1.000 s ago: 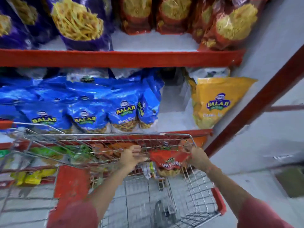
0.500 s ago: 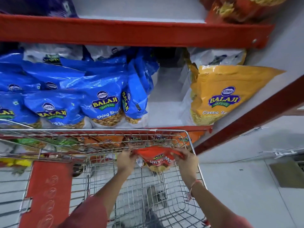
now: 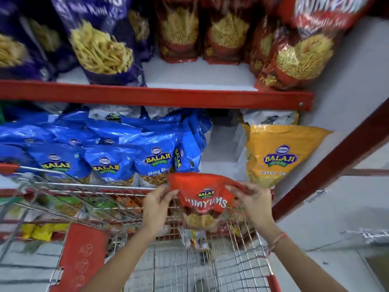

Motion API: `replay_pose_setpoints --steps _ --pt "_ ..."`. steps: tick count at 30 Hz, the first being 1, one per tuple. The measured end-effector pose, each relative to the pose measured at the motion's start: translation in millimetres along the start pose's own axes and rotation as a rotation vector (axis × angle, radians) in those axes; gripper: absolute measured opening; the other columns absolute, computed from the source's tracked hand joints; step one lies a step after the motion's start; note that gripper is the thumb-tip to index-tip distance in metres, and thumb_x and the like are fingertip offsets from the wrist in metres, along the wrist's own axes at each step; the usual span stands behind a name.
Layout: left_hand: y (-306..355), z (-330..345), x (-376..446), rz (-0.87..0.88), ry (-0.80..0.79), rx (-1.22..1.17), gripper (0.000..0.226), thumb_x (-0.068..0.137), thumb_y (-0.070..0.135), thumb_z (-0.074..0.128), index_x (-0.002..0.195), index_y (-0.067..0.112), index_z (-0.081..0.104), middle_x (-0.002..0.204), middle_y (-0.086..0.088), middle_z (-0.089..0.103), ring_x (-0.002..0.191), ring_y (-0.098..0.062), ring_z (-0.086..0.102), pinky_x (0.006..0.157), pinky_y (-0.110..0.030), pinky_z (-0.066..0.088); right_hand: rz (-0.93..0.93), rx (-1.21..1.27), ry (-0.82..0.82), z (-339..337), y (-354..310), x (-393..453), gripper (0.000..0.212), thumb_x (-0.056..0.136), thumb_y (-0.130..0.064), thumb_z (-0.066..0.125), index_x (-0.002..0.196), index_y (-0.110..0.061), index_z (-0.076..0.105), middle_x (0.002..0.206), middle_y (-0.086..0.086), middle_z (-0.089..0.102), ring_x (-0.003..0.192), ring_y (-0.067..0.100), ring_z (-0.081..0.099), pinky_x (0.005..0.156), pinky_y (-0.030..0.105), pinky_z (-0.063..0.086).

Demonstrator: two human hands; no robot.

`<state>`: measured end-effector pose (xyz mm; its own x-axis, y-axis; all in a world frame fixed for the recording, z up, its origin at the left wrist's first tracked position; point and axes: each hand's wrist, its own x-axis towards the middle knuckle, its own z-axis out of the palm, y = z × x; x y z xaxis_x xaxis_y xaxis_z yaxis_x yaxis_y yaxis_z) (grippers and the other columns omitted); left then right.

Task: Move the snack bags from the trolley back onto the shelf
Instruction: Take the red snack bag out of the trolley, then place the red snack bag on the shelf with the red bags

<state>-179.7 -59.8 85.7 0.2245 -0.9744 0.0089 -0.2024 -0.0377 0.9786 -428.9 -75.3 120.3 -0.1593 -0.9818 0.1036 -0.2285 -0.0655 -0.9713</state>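
Snack bags are what this job turns on, and one of them, a red glossy plastic snack bag [image 3: 203, 199] with white lettering, hangs upright between the two hands above the far end of the silver wire trolley [image 3: 88, 204]. The left hand [image 3: 156, 204] pinches the bag's upper left corner and the right hand [image 3: 253, 204] pinches its upper right corner, so both are closed on the top seam while the filled bottom sags toward the basket. Its top edge runs left to right, level with the red front lip of the lower white shelf [image 3: 219, 161]. Directly beyond the bag, and slightly up, lies a bare gap in that shelf (the only open slot I can see there) between the row of blue foil snack packs [image 3: 156, 159] on the left and the yellow foil snack pack [image 3: 275, 157] on the right. The bag is centred on this gap, neither hand clearly nearer, so the coming move looks like a straight push forward.
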Motion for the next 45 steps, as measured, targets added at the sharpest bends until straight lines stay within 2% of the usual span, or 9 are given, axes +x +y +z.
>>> replay_pose_setpoints --steps 3,7,15,20,24,32,37,41,45 --pt "45 -10 6 0.102 0.013 -0.086 0.011 0.088 0.014 0.061 0.086 0.024 0.066 0.082 0.02 0.074 0.076 0.005 0.067 0.066 -0.005 0.05 -0.071 0.135 0.01 -2 -42 14 0.015 0.061 -0.027 0.084 0.075 -0.029 0.079 0.073 -0.012 0.078 0.068 0.008 0.074 0.063 0.015 0.057" --pt "106 -24 22 0.213 0.066 -0.153 0.015 0.089 0.012 0.06 0.081 0.023 0.065 0.072 0.016 0.073 0.071 0.006 0.066 0.064 -0.005 0.05 -0.193 0.226 0.011 -4 -105 33 0.021 0.066 -0.016 0.083 0.059 -0.034 0.075 0.061 -0.018 0.075 0.055 -0.003 0.068 0.054 0.008 0.051" --pt "218 -49 51 0.435 0.086 -0.315 0.012 0.088 0.009 0.06 0.082 0.017 0.066 0.076 0.003 0.071 0.067 -0.001 0.065 0.061 -0.011 0.053 -0.319 0.357 -0.053 -19 -227 67 0.018 0.064 -0.016 0.083 0.081 -0.011 0.078 0.079 0.003 0.08 0.071 0.017 0.074 0.065 0.028 0.062" --pt "287 -59 80 0.55 0.117 -0.337 0.008 0.089 0.013 0.06 0.085 0.017 0.066 0.078 0.002 0.072 0.067 -0.002 0.067 0.059 -0.011 0.052 -0.436 0.419 -0.046 -25 -295 92 0.007 0.07 -0.007 0.08 0.075 -0.01 0.076 0.066 -0.002 0.077 0.056 0.012 0.07 0.051 0.019 0.055" --pt "332 -53 110 0.551 0.142 -0.402 0.015 0.089 0.012 0.06 0.08 0.023 0.065 0.074 0.007 0.072 0.066 -0.003 0.068 0.059 -0.015 0.054 -0.502 0.426 0.005 -27 -334 124 0.01 0.068 -0.007 0.082 0.075 -0.012 0.078 0.074 -0.002 0.079 0.069 0.015 0.073 0.061 0.023 0.058" --pt "356 -24 169 0.384 0.256 -0.565 0.007 0.087 0.006 0.061 0.091 0.006 0.067 0.074 -0.002 0.066 0.063 -0.009 0.06 0.065 -0.023 0.052 -0.383 0.488 0.102 -7 -338 195 0.01 0.069 -0.008 0.082 0.077 -0.01 0.077 0.072 -0.001 0.076 0.078 0.021 0.064 0.086 0.048 0.056" --pt "356 -10 206 0.313 0.399 -0.534 0.019 0.087 0.01 0.062 0.104 0.002 0.066 0.092 -0.01 0.067 0.083 -0.02 0.061 0.081 -0.033 0.049 -0.328 0.503 0.172 10 -333 237 0.011 0.069 -0.009 0.083 0.067 -0.013 0.073 0.093 0.021 0.074 0.079 0.023 0.058 0.089 0.056 0.053" --pt "348 3 232 0.303 0.434 -0.561 0.005 0.087 0.005 0.061 0.091 0.006 0.063 0.087 -0.011 0.064 0.076 -0.019 0.057 0.067 -0.024 0.045 -0.275 0.555 0.198 25 -321 270 0.017 0.069 -0.002 0.081 0.063 -0.015 0.072 0.077 0.01 0.072 0.079 0.026 0.061 0.081 0.051 0.054" --pt "342 8 264 0.272 0.436 -0.537 0.003 0.088 0.006 0.059 0.089 0.004 0.061 0.089 -0.014 0.063 0.079 -0.023 0.058 0.065 -0.025 0.048 -0.237 0.547 0.225 36 -313 299 0.016 0.065 -0.006 0.085 0.064 -0.014 0.072 0.088 0.017 0.074 0.079 0.025 0.063 0.087 0.058 0.055"
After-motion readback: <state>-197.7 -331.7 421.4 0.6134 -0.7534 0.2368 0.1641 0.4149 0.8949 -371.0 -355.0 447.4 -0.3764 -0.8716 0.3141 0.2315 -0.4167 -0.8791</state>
